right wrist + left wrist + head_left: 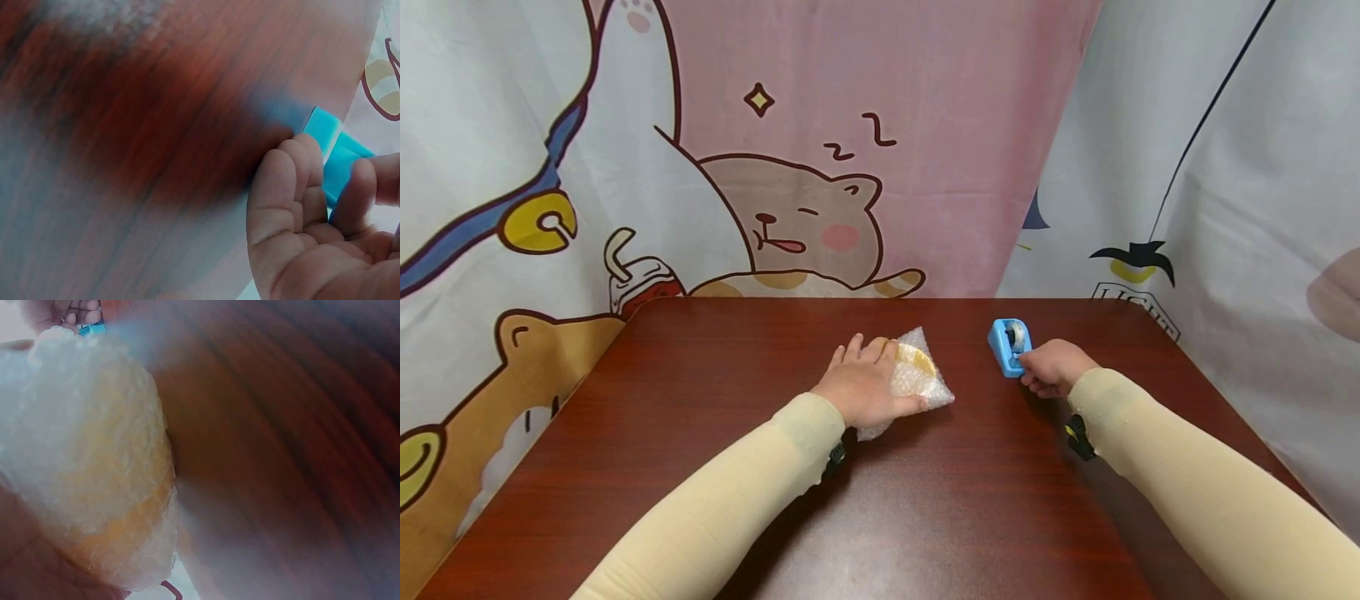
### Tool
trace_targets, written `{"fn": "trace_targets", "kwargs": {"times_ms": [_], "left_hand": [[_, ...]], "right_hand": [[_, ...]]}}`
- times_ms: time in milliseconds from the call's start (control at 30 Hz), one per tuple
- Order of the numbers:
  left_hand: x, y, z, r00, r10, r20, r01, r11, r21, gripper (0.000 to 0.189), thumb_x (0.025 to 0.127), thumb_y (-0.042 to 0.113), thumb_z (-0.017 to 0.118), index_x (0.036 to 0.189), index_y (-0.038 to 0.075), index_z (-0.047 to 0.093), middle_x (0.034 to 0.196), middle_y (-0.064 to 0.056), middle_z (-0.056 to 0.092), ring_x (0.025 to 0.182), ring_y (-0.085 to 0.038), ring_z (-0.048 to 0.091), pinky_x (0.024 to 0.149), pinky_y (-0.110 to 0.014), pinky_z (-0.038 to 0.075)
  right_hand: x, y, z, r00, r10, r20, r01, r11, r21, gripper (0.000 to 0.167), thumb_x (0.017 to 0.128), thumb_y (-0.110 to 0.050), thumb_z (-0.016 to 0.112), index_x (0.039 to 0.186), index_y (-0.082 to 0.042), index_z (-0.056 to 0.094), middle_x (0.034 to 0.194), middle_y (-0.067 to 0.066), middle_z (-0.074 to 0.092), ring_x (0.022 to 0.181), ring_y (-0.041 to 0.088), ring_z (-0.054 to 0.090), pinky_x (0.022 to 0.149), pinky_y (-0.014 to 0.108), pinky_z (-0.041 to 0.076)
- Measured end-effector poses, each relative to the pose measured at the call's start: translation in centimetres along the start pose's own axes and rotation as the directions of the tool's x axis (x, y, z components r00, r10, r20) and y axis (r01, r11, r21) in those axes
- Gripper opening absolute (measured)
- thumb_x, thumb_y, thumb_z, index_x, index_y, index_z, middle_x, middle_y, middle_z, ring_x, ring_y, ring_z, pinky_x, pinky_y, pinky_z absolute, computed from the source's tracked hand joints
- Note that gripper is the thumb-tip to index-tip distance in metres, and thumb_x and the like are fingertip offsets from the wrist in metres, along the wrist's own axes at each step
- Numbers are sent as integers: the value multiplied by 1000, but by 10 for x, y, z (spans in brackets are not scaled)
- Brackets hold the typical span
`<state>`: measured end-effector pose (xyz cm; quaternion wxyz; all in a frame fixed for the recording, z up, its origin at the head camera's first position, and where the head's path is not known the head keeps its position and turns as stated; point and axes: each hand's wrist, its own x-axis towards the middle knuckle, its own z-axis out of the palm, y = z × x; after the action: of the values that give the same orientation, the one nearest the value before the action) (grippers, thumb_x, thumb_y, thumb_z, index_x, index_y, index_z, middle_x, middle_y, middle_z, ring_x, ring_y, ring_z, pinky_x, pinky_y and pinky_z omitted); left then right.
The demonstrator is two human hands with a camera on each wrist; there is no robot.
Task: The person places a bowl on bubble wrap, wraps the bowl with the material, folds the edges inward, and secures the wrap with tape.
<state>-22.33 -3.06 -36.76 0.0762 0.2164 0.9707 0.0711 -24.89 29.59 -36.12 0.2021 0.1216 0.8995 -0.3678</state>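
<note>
A bubble-wrap parcel (917,379) with something yellow showing through lies on the table. My left hand (861,383) rests on its left part with fingers spread and the thumb along its near side. Seen from the left wrist, the bubble wrap (94,462) bulges round the yellow thing, close against the palm. To the right stands a light blue tape dispenser (1009,367) with a roll of clear tape (1017,335). My right hand (1052,367) is at its near end, thumb and forefinger pinching at the tape's end, the other fingers curled (275,181). The strip itself hardly shows.
The dark red-brown wooden table (760,358) reaches back to a printed curtain (970,150) with cartoon animals. The curtain also hangs along the left and right sides.
</note>
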Motion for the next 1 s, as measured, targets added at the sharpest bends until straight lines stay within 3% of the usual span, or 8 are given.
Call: {"fn": "trace_targets", "kwargs": {"times_ms": [767,1000], "left_hand": [[-2,0,-2,1000,2,-11,-2,1000,-6,110,89,85,48,169,15,22,174,-5,26,162,-42,15,131,-58,17],[-1,0,-1,1000,4,-7,-4,1000,-9,111,88,86,47,170,14,21,175,-6,24,163,-43,14,131,-59,16]], "right_hand": [[-1,0,-2,1000,12,27,-14,999,45,43,108,-22,51,122,17,61,95,14,72,83,21,64,79,32,63],[-3,1,-6,997,5,72,-7,1000,22,42,109,-21,49,124,16,60,101,16,71,86,22,65,81,33,63]]}}
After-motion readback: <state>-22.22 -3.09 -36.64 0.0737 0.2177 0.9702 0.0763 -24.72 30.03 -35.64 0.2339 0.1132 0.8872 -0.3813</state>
